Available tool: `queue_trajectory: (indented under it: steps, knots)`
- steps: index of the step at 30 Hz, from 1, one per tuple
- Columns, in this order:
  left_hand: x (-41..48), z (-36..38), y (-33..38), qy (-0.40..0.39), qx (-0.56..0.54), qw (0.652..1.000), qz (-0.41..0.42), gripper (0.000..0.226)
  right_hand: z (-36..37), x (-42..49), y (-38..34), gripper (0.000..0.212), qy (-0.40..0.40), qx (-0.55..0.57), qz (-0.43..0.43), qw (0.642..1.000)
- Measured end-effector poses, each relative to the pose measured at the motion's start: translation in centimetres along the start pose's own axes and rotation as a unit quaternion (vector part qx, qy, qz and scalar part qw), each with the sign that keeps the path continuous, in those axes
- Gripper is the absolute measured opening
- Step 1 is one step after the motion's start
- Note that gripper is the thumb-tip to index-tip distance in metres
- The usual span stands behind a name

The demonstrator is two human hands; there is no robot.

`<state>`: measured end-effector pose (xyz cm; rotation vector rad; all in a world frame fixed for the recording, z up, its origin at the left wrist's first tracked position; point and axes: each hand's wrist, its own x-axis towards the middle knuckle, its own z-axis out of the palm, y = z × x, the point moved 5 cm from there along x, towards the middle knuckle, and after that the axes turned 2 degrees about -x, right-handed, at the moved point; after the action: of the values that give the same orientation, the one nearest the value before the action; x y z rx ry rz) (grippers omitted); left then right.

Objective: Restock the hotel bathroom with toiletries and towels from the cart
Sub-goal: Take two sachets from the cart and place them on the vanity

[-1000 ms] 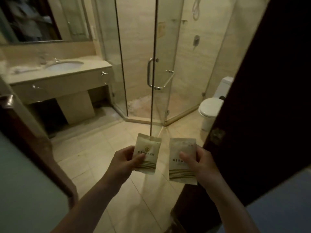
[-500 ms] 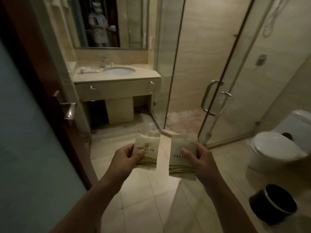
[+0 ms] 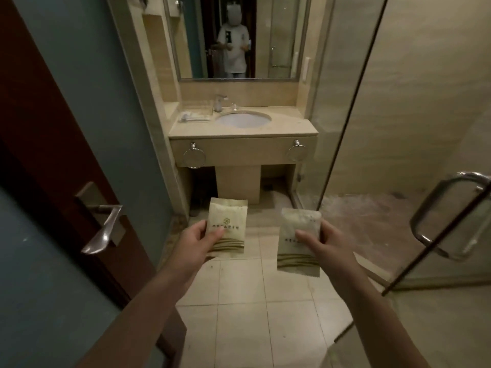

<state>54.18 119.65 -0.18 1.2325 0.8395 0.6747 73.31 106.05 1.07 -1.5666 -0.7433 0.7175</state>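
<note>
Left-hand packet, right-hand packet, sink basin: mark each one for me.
left-hand packet [image 3: 228, 216], head view, printed front near the logo
right-hand packet [image 3: 299, 220], head view, upper front face
sink basin [image 3: 243, 119], head view, bare bowl surface

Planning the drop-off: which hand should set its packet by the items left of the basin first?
Left, probably. The left hand and its packet line up with the items beside the basin; the right hand would cross over.

Both forearms reach forward, the left hand [image 3: 195, 241] pinching the left sachet [image 3: 228, 221], the right hand [image 3: 330, 248] the right sachet [image 3: 300, 221].
</note>
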Motion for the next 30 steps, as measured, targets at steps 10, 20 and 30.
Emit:
queue_trajectory:
  steps: [10, 20, 30]
  knots:
    - [13.2, -0.3, 2.4, 0.074, -0.072, 0.995, -0.015, 0.017, 1.0, 16.3, -0.1, 0.022, -0.054, 0.01, 0.01, 0.998]
    - [32.3, -3.0, 8.6, 0.055, -0.081, 0.995, 0.004, 0.017, 5.2, 34.3, -2.2, 0.035, -0.062, 0.003, -0.017, 0.998]
    - [49.7, -6.0, 15.6, 0.019, -0.054, 0.998, 0.023, 0.015, 10.0, 51.8, -6.0, 0.028, -0.02, 0.016, -0.043, 0.999]
